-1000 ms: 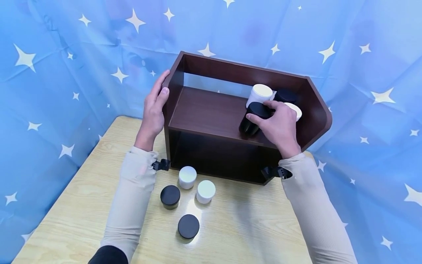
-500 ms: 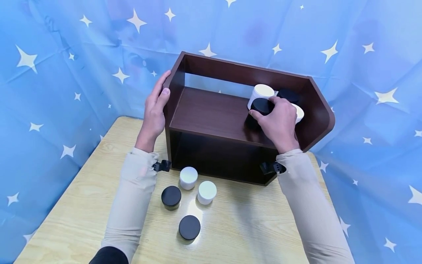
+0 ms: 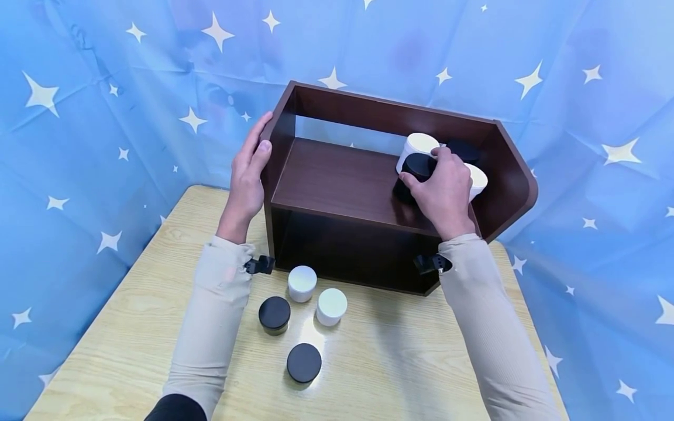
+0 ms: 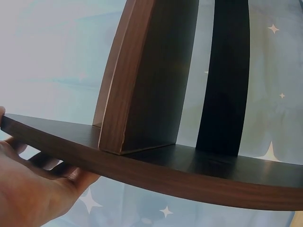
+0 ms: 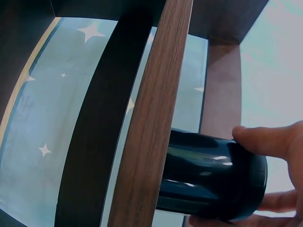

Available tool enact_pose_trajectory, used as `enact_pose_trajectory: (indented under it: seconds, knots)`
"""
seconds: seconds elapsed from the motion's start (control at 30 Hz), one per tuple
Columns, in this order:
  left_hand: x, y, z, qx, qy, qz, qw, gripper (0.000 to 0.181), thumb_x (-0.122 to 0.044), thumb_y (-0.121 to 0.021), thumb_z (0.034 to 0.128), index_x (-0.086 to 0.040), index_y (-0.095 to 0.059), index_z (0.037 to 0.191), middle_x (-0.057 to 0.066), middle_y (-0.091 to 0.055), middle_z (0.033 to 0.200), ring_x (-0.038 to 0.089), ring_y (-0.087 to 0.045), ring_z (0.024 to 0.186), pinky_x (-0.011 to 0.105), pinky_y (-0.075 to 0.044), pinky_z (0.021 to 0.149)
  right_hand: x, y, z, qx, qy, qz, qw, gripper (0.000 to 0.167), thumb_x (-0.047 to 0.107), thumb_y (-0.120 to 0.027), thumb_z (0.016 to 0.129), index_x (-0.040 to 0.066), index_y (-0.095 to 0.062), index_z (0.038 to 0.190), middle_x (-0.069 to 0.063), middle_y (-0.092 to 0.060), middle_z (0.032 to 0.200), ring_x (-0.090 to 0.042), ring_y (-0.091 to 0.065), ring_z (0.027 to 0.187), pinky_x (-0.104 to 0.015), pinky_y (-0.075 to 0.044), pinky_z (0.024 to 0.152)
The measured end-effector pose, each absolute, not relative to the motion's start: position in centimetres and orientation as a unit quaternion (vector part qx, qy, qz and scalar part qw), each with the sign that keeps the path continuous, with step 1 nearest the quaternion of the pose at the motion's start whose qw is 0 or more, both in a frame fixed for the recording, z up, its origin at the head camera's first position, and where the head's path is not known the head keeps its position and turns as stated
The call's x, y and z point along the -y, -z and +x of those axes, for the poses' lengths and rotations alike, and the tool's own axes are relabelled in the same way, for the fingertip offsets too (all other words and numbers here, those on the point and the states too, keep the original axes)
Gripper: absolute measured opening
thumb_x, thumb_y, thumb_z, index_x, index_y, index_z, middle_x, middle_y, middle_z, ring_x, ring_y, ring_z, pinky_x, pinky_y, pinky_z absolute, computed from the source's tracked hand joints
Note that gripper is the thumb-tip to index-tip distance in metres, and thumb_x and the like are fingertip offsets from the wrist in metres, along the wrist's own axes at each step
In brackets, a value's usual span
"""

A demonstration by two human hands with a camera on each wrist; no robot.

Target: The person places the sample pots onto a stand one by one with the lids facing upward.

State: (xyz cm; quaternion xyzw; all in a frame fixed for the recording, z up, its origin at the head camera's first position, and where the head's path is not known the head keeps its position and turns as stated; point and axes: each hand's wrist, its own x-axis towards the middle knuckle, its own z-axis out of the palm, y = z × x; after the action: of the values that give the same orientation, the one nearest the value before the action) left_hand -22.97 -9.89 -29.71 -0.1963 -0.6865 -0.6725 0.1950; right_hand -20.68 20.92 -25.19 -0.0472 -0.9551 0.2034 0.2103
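In the head view a dark brown shelf unit point(image 3: 337, 175) stands on the table. The left hand point(image 3: 245, 184) grips its left side panel; in the left wrist view the fingers lie around the panel point(image 4: 156, 175). On the upper board, toward the right, the right hand point(image 3: 446, 196) pinches a black jar point(image 3: 416, 169) near its lid. The right wrist view shows this black jar point(image 5: 213, 175) between thumb and fingers, its base hidden behind the board edge. A white jar point(image 3: 418, 146) is just behind it. Another black jar point(image 3: 463, 152) and white jar point(image 3: 476, 180) are farther right.
On the wooden table point(image 3: 400, 362) in front of the unit stand two white jars point(image 3: 302, 283) point(image 3: 332, 307) and two black jars point(image 3: 274, 314) point(image 3: 303, 362). A blue curtain with stars point(image 3: 158, 88) hangs behind and at both sides.
The right hand has moved slightly back on the upper board with the black jar, closer to the white jar behind. The left hand has kept its grip on the side panel.
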Motion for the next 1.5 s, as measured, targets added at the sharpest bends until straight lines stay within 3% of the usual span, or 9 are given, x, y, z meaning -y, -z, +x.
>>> enact_pose_trajectory:
  seconds: [0.23, 0.63, 0.77, 0.93, 1.1, 1.2, 1.3, 1.5]
  knots:
    - [9.7, 29.9, -23.0, 0.686, 0.670, -0.205, 0.197, 0.051, -0.032, -0.041, 0.1033, -0.027, -0.041, 0.154, -0.006, -0.040, 0.159, 0.016, -0.042, 0.140, 0.045, -0.036, 0.115, -21.0, 25.2, -20.4, 0.958, -0.195, -0.057, 0.200, 0.073, 0.035, -0.074, 0.089, -0.003, -0.043, 0.143, -0.028, -0.056, 0.137, -0.045, -0.056, 0.122, -0.058, -0.047, 0.104]
    - [9.2, 30.2, -23.2, 0.682, 0.672, -0.208, 0.199, 0.051, -0.031, -0.041, 0.1034, -0.025, -0.041, 0.154, -0.004, -0.041, 0.159, 0.015, -0.041, 0.142, 0.045, -0.033, 0.118, -21.2, 23.9, -18.4, 0.976, -0.106, -0.048, 0.182, 0.083, 0.043, -0.071, 0.089, 0.001, -0.033, 0.150, -0.033, -0.057, 0.130, -0.050, -0.060, 0.108, -0.063, -0.051, 0.087]
    - [9.3, 30.0, -23.2, 0.684, 0.672, -0.207, 0.192, 0.051, -0.032, -0.041, 0.1036, -0.026, -0.041, 0.154, -0.004, -0.041, 0.159, 0.015, -0.042, 0.141, 0.044, -0.034, 0.117, -21.4, 22.5, -16.5, 0.970, -0.097, -0.033, 0.222, 0.071, 0.042, -0.071, 0.090, 0.001, -0.044, 0.142, -0.031, -0.063, 0.120, -0.050, -0.062, 0.099, -0.063, -0.050, 0.080]
    - [9.7, 29.8, -22.9, 0.685, 0.677, -0.199, 0.183, 0.051, -0.032, -0.040, 0.1044, -0.029, -0.039, 0.155, -0.006, -0.038, 0.160, 0.016, -0.041, 0.141, 0.044, -0.035, 0.116, -22.5, 20.7, -14.8, 0.941, -0.115, -0.002, 0.318, 0.055, 0.035, -0.073, 0.089, -0.001, -0.057, 0.128, -0.027, -0.071, 0.110, -0.045, -0.067, 0.089, -0.061, -0.047, 0.075]
    - [10.1, 29.8, -22.8, 0.686, 0.677, -0.194, 0.183, 0.051, -0.032, -0.040, 0.1045, -0.028, -0.038, 0.156, -0.006, -0.035, 0.162, 0.016, -0.039, 0.143, 0.045, -0.034, 0.117, -25.2, 19.4, -14.4, 0.909, -0.153, -0.003, 0.387, 0.060, 0.030, -0.075, 0.086, 0.003, -0.057, 0.136, -0.024, -0.065, 0.126, -0.043, -0.062, 0.114, -0.062, -0.044, 0.093]
    - [10.1, 29.8, -22.9, 0.688, 0.674, -0.195, 0.185, 0.052, -0.032, -0.040, 0.1045, -0.028, -0.038, 0.156, -0.006, -0.035, 0.162, 0.015, -0.038, 0.143, 0.045, -0.034, 0.117, -27.6, 19.3, -14.6, 0.898, -0.182, -0.015, 0.400, 0.066, 0.030, -0.076, 0.085, 0.006, -0.054, 0.142, -0.020, -0.058, 0.141, -0.040, -0.052, 0.131, -0.060, -0.040, 0.106]
    - [10.1, 29.7, -22.8, 0.695, 0.669, -0.191, 0.183, 0.052, -0.032, -0.039, 0.1045, -0.028, -0.037, 0.156, -0.005, -0.035, 0.162, 0.016, -0.038, 0.144, 0.046, -0.033, 0.117, -29.8, 19.8, -15.0, 0.908, -0.211, -0.049, 0.358, 0.072, 0.031, -0.072, 0.087, 0.009, -0.046, 0.150, -0.018, -0.051, 0.151, -0.040, -0.047, 0.138, -0.061, -0.035, 0.112]
    - [10.0, 29.4, -22.3, 0.726, 0.642, -0.171, 0.177, 0.051, -0.035, -0.039, 0.1059, -0.030, -0.035, 0.157, -0.006, -0.035, 0.163, 0.017, -0.038, 0.145, 0.050, -0.034, 0.118, -32.5, 21.8, -16.0, 0.916, -0.343, -0.141, 0.151, 0.071, 0.041, -0.051, 0.100, 0.029, -0.018, 0.162, -0.017, -0.034, 0.162, -0.039, -0.048, 0.139, -0.054, -0.041, 0.113]
